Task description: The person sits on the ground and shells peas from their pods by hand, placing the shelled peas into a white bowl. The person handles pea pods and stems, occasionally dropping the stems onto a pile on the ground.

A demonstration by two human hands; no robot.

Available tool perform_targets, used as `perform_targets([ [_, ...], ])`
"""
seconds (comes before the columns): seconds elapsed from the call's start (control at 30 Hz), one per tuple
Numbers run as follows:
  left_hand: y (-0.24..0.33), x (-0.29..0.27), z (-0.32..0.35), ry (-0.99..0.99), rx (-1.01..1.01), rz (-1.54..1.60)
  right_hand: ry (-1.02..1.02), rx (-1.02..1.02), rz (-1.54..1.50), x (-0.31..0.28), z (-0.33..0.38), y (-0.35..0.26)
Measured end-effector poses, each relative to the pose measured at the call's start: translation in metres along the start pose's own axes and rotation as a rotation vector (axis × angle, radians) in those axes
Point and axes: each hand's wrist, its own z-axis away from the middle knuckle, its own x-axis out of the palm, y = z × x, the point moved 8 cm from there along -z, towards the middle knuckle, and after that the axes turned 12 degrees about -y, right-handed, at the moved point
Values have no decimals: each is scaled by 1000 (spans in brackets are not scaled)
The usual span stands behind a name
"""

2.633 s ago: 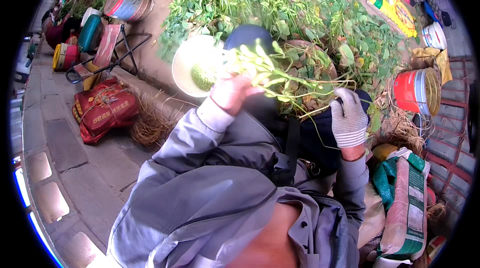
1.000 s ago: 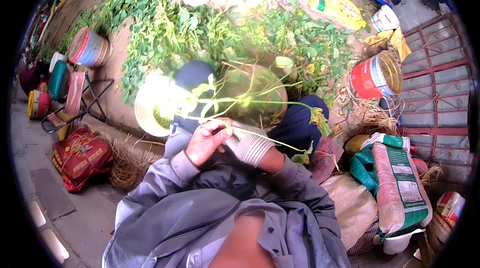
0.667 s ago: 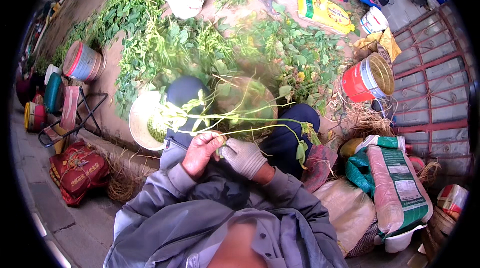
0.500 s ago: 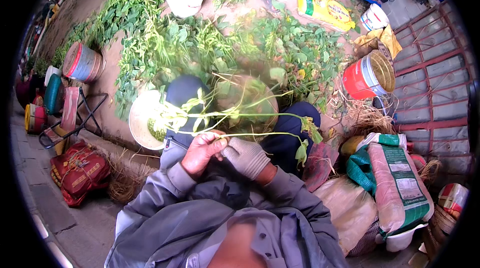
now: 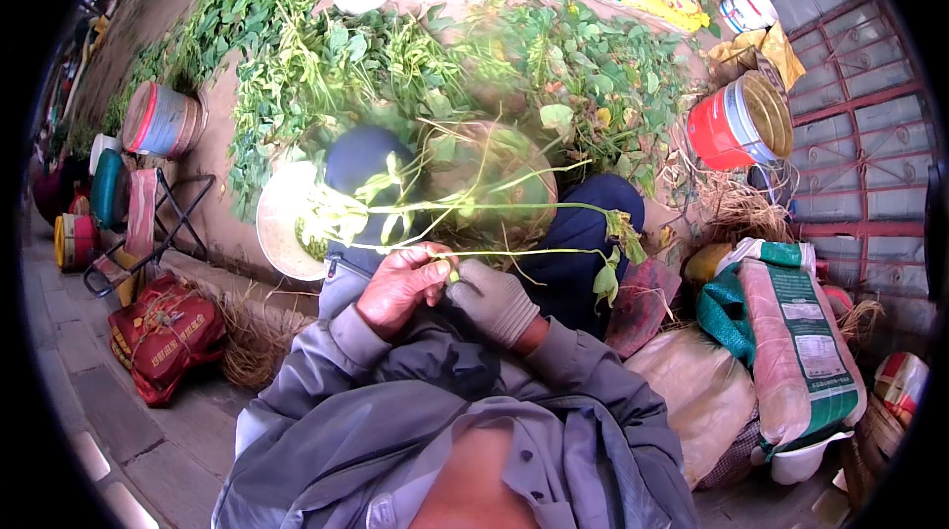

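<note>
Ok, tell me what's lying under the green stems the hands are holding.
Under the stems sit a round basket and the person's dark-trousered knees, with a white bowl to the left. Blur and leaves hide the basket's contents. The left hand and gloved right hand pinch the stem ends.

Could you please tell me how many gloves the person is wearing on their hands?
1. The right hand wears a pale glove; the left hand is bare. Both meet at the thin green stems above the lap.

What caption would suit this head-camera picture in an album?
Bare left hand and gloved right hand pinch leafy green stems together above a heap of greens.
</note>
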Motion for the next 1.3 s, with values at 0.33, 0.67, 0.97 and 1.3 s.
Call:
perform_targets([
  [0.33,1,0,-1,43,48,-34,-71,-172,-186,3,-4,2],
  [0.67,0,-1,1,8,4,-8,-126,-205,-227,-2,3,-10],
  [0.97,5,10,0,-79,14,-170,-280,-9,-581,10,-2,4],
  [1.3,3,12,0,-80,-64,-95,-250,-131,-517,6,-4,7],
])
